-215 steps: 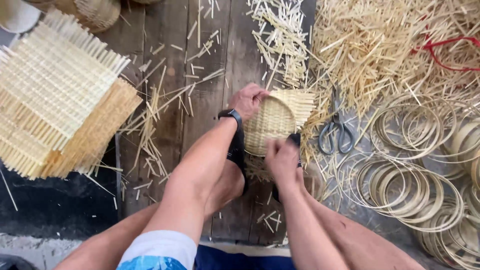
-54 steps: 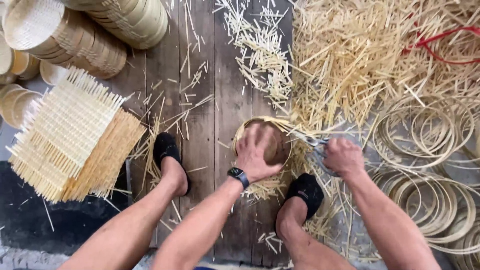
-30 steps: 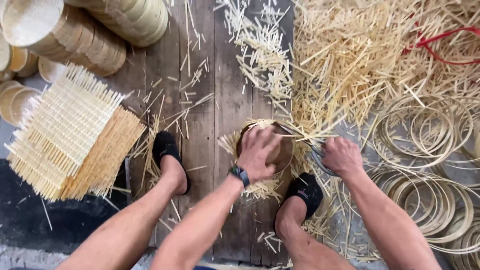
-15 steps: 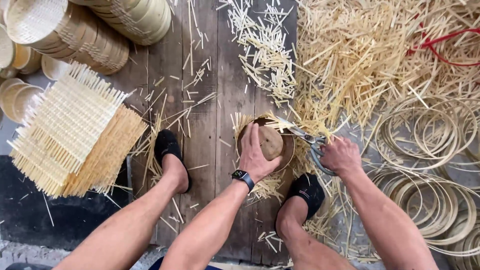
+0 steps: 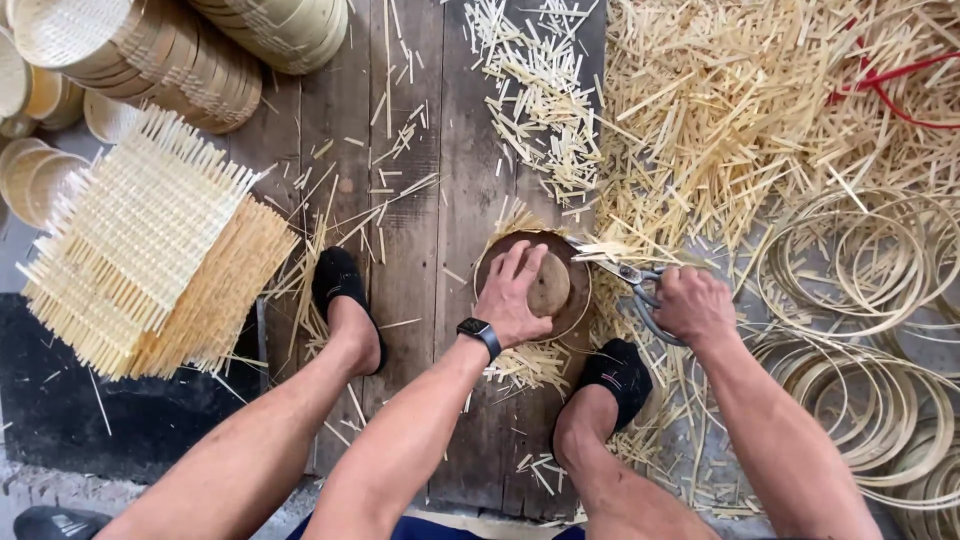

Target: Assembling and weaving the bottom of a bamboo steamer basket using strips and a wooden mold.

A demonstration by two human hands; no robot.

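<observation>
Nearest the camera, two bare legs reach forward onto the plank floor (image 5: 420, 250), each foot in a black shoe: one shoe (image 5: 338, 290) to the left, the other (image 5: 620, 372) just below the work.

Between the feet, the left hand (image 5: 515, 300), with a dark watch (image 5: 480, 333) at its wrist, presses down on a round brown mould (image 5: 560, 290); its fingers (image 5: 520, 262) are spread apart over the top, and cut straw ends stick out from under the mould's rim. Just to the right, the right hand (image 5: 692, 305) has its fingers closed through the handles of a pair of scissors (image 5: 628, 275), whose blades point at the mould's upper right edge among the straw ends.

To the left lie stacked woven mats (image 5: 150, 250) with loose fringes. To the right sit coils of thin bamboo rings (image 5: 850, 270).

Farther off, a big heap of straw offcuts (image 5: 740, 110) covers the upper right, with a red cord (image 5: 890, 85) across it. At the upper left lie stacks of nested baskets (image 5: 170, 60).
</observation>
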